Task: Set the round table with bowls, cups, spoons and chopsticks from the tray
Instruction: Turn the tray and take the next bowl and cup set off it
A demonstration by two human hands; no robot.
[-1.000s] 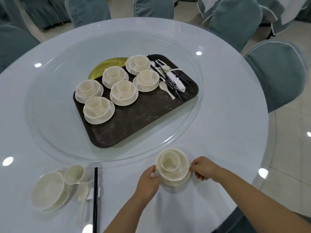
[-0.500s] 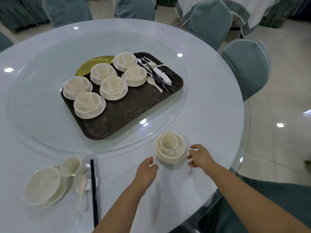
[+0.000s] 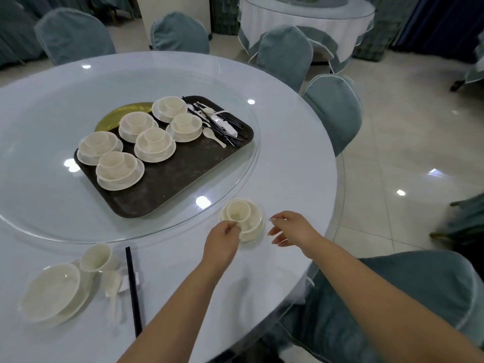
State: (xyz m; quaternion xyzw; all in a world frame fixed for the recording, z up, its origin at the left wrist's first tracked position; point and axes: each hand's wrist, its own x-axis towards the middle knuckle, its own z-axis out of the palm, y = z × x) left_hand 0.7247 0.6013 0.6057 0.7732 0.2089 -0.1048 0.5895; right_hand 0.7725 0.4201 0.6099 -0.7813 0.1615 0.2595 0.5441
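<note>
Second place setting under way: left hand (image 3: pixel 222 241) pinching the small cream cup (image 3: pixel 237 211) nested in the cream bowl stack (image 3: pixel 250 226) between both hands, right hand (image 3: pixel 290 229) loosely open beside, lifting next.

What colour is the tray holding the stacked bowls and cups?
Dark brown tray, mottled with pale scuffs; seen best in the head view.

Teal-covered chairs (image 3: pixel 335 111) ring worktop beyond fingers. Second white-draped table (image 3: pixel 306 24) far behind. Glossy tiled floor (image 3: pixel 406 142) right of fingers. Gold plate (image 3: pixel 117 117) beyond fingers, partly hidden.
</note>
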